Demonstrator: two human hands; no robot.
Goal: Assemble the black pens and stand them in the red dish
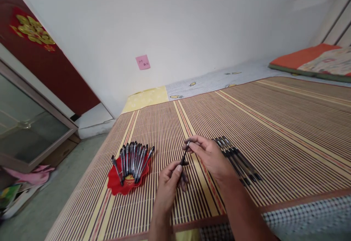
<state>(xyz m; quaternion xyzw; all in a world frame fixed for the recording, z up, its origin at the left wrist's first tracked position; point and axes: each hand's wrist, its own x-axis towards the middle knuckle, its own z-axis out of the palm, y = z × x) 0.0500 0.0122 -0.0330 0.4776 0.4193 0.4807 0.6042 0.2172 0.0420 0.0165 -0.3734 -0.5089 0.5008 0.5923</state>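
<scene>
The left hand and right hand hold a dark pen above a stripy mat. More pens lie on a wavy red piece.

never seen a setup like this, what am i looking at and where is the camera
There is no machine here, just a person working with two bare hands. The single picture comes from a camera worn on the head, looking forward and down.

The left hand and right hand hold what looks like a dark pen between them, one near each end. Below lies a striped mat. To the left, a fan of pens rests on a red wavy-edged piece. To the right, more pens lie side by side, partly hidden by the right arm.
</scene>
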